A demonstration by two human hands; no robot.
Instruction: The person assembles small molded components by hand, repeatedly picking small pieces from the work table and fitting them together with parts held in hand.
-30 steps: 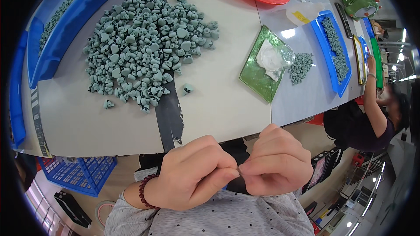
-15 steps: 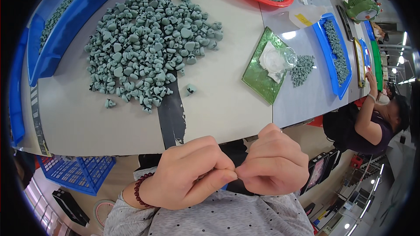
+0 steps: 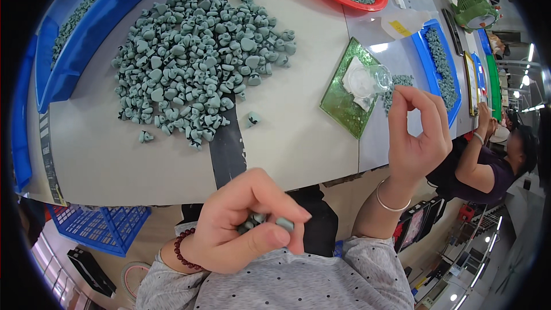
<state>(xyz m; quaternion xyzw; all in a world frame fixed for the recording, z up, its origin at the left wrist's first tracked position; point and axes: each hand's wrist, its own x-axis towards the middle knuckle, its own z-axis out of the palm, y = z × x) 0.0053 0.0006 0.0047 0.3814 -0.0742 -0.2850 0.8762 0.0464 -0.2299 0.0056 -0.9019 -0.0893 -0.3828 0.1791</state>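
Observation:
My left hand [image 3: 238, 227] is curled close to my body, with a small grey-green piece [image 3: 284, 224] between thumb and fingertips and a few more in the palm. My right hand [image 3: 422, 132] is lifted over the right of the table, its thumb and forefinger pinched together; whatever is in the pinch is too small to make out. Its fingertips are by a small heap of tiny grey-green parts [image 3: 403, 80] and a clear round container [image 3: 376, 78]. That container rests on white paper on a green glittery board [image 3: 338, 106]. A large pile of grey-green moulded pieces [image 3: 183, 63] covers the left-centre.
A blue tray [image 3: 92, 74] of parts stands far left, a red dish [image 3: 367, 6] at the back, another blue tray [image 3: 457, 106] to the right. A green fan [image 3: 475, 10] is beyond. A co-worker [image 3: 488, 161] sits at right. A blue crate [image 3: 103, 227] is below the table.
My hands were together at the fingertips. The right has moved away, up and right, toward the small heap; the left has loosened, showing the pieces in it.

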